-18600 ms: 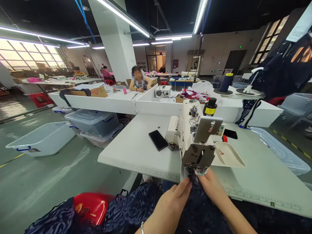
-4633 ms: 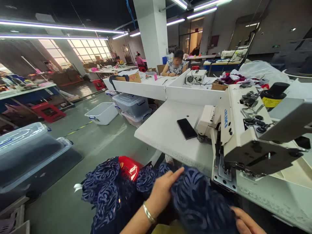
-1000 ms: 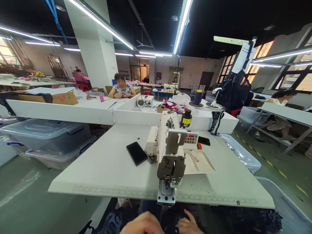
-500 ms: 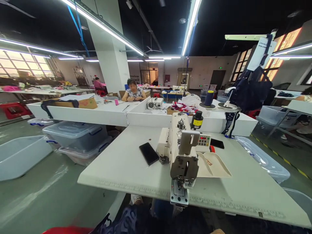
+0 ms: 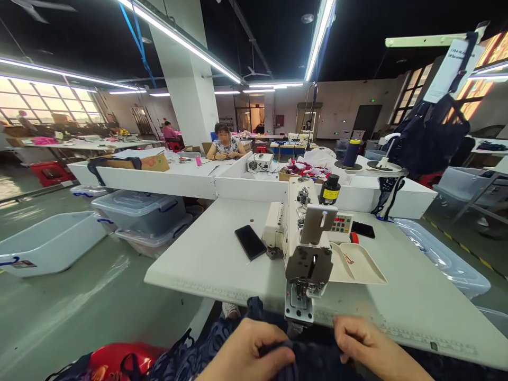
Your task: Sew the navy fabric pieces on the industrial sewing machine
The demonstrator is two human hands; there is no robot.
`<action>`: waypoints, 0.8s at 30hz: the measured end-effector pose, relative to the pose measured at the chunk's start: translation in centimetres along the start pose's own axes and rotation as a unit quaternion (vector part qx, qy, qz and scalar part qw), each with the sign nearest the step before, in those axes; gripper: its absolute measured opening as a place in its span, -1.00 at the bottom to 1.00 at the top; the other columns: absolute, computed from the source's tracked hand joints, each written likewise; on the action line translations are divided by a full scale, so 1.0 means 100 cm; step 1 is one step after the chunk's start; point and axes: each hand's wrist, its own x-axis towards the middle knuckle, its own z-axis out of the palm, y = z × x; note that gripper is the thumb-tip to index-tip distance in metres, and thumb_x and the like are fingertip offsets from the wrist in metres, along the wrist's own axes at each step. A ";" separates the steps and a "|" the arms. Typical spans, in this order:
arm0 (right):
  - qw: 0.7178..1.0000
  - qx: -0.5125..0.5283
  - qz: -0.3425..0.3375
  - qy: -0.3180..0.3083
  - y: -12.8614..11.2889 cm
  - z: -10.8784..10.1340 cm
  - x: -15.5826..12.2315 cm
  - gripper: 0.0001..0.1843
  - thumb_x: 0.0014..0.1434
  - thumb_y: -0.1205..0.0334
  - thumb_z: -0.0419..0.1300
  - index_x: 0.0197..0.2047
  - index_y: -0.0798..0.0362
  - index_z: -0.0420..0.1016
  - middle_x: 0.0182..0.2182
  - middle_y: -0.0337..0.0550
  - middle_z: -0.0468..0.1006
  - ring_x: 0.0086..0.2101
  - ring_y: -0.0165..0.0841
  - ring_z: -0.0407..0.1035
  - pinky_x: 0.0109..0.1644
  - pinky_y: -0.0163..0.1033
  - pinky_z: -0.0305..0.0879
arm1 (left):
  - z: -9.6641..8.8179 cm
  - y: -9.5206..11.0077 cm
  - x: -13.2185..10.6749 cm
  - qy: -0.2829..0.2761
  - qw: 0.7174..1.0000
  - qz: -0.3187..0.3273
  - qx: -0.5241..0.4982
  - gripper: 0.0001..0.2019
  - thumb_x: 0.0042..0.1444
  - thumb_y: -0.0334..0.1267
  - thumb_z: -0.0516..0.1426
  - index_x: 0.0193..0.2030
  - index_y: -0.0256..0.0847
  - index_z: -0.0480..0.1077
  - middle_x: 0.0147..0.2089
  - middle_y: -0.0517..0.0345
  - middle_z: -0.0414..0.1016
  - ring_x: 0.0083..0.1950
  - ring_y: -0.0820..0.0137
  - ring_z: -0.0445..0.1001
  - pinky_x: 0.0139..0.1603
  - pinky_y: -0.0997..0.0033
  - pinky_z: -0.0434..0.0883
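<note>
My left hand [image 5: 254, 349] is low in front of me, thumb and fingers closed on a navy garment [image 5: 313, 357] whose exact kind I cannot make out. Across from it, my right hand [image 5: 363, 341] has curled fingers pinching the other side of the same dark cloth, close to the table's front edge. Just beyond both hands stands a cream sewing machine [image 5: 299, 238], its metal needle plate [image 5: 298, 307] above the cloth. More crumpled navy garments [image 5: 222, 338] with straps are heaped at the lower left.
A black phone [image 5: 250, 242] lies left of the machine on the white table [image 5: 198, 259]. Right of it are a cream tray [image 5: 363, 264] and another phone [image 5: 363, 229]. A navy garment [image 5: 428, 132] hangs at the right. Clear bins [image 5: 137, 211] stand left; a co-worker [image 5: 226, 143] sits beyond.
Both my hands have come into view from below with the navy garment between them. The view has shifted, so the table and machine sit slightly further right.
</note>
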 end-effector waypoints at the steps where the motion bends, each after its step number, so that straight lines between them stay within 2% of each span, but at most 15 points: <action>1: 1.000 0.009 -0.003 0.019 -0.001 0.003 0.007 -0.57 0.20 -0.18 0.05 -0.46 0.00 0.33 -0.55 -0.34 0.37 -0.48 -0.42 0.26 -0.36 -0.32 0.20 | -0.004 -0.003 0.001 0.043 0.998 0.002 0.047 -0.78 0.24 -0.20 0.08 -0.32 -0.18 0.51 -0.43 0.27 0.47 -0.38 0.47 0.43 -0.34 0.60 0.32; 3: 0.997 0.009 0.018 0.076 -0.001 0.012 0.023 -0.64 0.21 -0.12 0.07 -0.40 -0.01 0.31 -0.56 -0.38 0.30 -0.49 -0.44 0.20 -0.39 -0.33 0.14 | -0.006 -0.013 0.005 0.138 0.976 0.012 0.170 -0.81 0.27 -0.25 0.04 -0.21 -0.14 0.49 -0.32 0.20 0.50 -0.28 0.39 0.47 -0.23 0.49 0.38; 5: 0.992 -0.004 0.028 0.122 0.003 0.020 0.037 -0.67 0.20 -0.10 0.07 -0.38 -0.01 0.31 -0.56 -0.38 0.31 -0.49 -0.43 0.21 -0.39 -0.32 0.15 | 0.002 -0.022 0.010 0.229 0.929 0.037 0.287 -0.76 0.31 -0.30 -0.03 -0.06 -0.15 0.45 -0.22 0.09 0.50 -0.18 0.32 0.48 -0.12 0.34 0.41; 6: 0.991 -0.010 0.024 0.134 0.004 0.024 0.043 -0.67 0.20 -0.09 0.07 -0.37 0.00 0.33 -0.53 -0.36 0.36 -0.47 -0.41 0.25 -0.35 -0.30 0.20 | 0.007 -0.024 0.012 0.252 0.908 0.066 0.329 -0.72 0.32 -0.33 -0.07 0.02 -0.17 0.41 -0.15 0.03 0.50 -0.11 0.30 0.47 -0.05 0.29 0.41; 8: 0.989 -0.017 0.005 0.150 0.006 0.029 0.050 -0.67 0.21 -0.08 0.06 -0.28 0.02 0.38 -0.40 -0.27 0.48 -0.36 -0.34 0.34 -0.23 -0.23 0.29 | 0.020 -0.025 0.016 0.243 0.881 0.153 0.376 -0.68 0.34 -0.37 -0.10 0.13 -0.20 0.33 -0.01 0.01 0.48 0.04 0.33 0.43 0.11 0.26 0.34; 11: 0.986 -0.023 -0.027 0.163 0.003 0.029 0.055 -0.62 0.24 -0.03 0.04 -0.04 0.04 0.40 -0.21 -0.14 0.54 -0.18 -0.23 0.39 -0.09 -0.16 0.33 | 0.034 -0.020 0.021 0.190 0.863 0.243 0.399 -0.68 0.36 -0.37 -0.11 0.15 -0.17 0.32 0.07 0.15 0.46 0.12 0.43 0.38 0.22 0.36 0.22; 14: 0.980 -0.029 -0.058 0.188 -0.001 0.024 0.060 -0.60 0.24 0.06 0.03 0.09 0.02 0.36 -0.10 -0.08 0.54 -0.08 -0.17 0.39 -0.01 -0.10 0.34 | 0.043 -0.021 0.022 0.216 0.846 0.248 0.419 -0.65 0.38 -0.40 -0.16 0.15 -0.17 0.34 0.08 0.21 0.48 0.14 0.48 0.35 0.30 0.39 0.06; 18: 0.971 -0.047 -0.103 0.213 -0.002 0.023 0.072 -0.57 0.21 0.22 0.02 0.15 -0.01 0.31 0.05 -0.07 0.48 0.06 -0.16 0.32 0.13 -0.04 0.27 | 0.057 -0.028 0.022 0.294 0.822 0.231 0.430 -0.67 0.37 -0.38 -0.11 0.12 -0.15 0.38 0.12 0.22 0.46 0.23 0.47 0.25 0.35 0.36 -0.14; 24: 0.957 -0.087 -0.099 0.260 0.001 0.027 0.087 -0.67 0.10 0.25 0.06 -0.05 0.01 0.43 -0.09 -0.05 0.56 -0.03 -0.15 0.42 0.02 -0.05 0.38 | 0.071 -0.030 0.022 0.332 0.814 0.201 0.432 -0.67 0.36 -0.36 -0.10 0.12 -0.20 0.39 0.06 0.16 0.49 0.14 0.46 0.31 0.20 0.40 0.03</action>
